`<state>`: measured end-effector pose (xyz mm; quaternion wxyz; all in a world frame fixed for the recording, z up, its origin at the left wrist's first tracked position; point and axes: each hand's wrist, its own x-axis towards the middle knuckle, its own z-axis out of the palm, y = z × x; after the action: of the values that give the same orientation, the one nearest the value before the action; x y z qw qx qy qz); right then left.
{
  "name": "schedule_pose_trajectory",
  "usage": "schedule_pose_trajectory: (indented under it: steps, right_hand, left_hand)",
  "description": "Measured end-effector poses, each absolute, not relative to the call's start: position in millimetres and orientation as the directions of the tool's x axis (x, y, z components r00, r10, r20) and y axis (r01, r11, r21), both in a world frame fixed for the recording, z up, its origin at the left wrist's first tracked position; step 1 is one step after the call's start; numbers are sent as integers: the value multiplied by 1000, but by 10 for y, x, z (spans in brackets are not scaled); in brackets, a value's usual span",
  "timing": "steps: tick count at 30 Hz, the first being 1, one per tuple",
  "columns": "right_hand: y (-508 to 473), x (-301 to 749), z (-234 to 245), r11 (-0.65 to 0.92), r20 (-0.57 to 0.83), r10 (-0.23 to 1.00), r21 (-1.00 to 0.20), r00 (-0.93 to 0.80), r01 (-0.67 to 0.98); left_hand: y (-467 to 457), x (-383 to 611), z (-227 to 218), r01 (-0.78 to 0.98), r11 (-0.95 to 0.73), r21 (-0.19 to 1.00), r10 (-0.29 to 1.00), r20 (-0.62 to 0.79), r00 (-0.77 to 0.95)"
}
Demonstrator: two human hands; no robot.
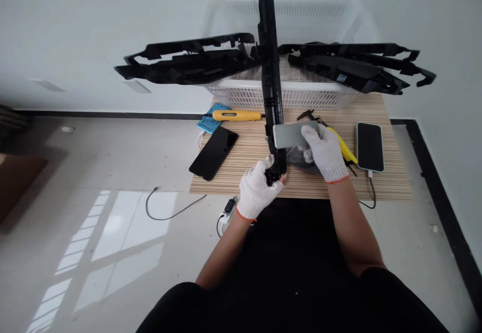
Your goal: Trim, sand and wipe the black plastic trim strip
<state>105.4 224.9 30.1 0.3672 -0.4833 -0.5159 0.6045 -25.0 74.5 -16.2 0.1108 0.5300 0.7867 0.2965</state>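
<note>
My left hand [259, 188], in a white knitted glove with an orange cuff, is closed around the near end of a long black plastic trim piece [271, 89]. This piece stretches away from me, past the table's far side and over the basket. In my gloved right hand [324, 151] I grip a flat grey rectangular piece [293, 134] between thumb and fingers. Its left end overlaps the trim piece in view; whether they touch I cannot tell. Beneath the right hand lies a dark grey cloth-like thing [301, 161], partly hidden.
A white basket [241, 94] at the back bears more black plastic parts [188, 67], jutting out both sides. On the wood-striped table [244, 172] lie a yellow-handled tool [237, 116], a blue pad [207, 126], a black phone [214, 153], a cabled phone [369, 147] and a yellow tool [343, 146].
</note>
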Motion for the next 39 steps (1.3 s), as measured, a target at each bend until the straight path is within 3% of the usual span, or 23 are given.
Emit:
schedule_pose_trajectory:
  steps: [3,9,13,16,20,25,28,32,35,39]
  right_hand:
    - [2226,1073,366,-165,-165,975,-986,-150,12]
    - [2296,1294,478,-167,-183,948,-982,-262,84]
    - [2301,1324,445,-12,-96,892,-982,-442,189]
    - [2221,1220,352,127,27,901,-971,-432,202]
    - [2142,1082,241,184,-9,886,-911,-464,369]
    - [2216,1006,246,180,86,963,-912,-255,370]
    - [2248,989,296,237,81,915,-901,-395,364]
    - [2227,988,356,243,106,941,-873,-322,423]
    - [2193,989,376,226,44,913,-882,-405,414]
    - [2188,993,365,200,104,963,-895,-248,400]
  left_hand:
    - [747,-242,-168,773,230,592,892,189,-410]
    - [758,-240,-175,780,248,575,894,174,-413]
    - [755,-253,-180,797,230,558,901,188,-392]
    - [744,-250,-177,806,209,554,907,199,-372]
    - [737,-232,-169,815,222,535,914,177,-365]
    - [748,-225,-159,801,278,530,912,116,-393]
    - [758,-227,-143,782,285,555,910,98,-402]
    - [771,-221,-104,742,327,586,899,51,-436]
    - [775,-211,-83,728,342,595,894,32,-446]
    - [769,-209,-82,737,341,583,896,35,-442]
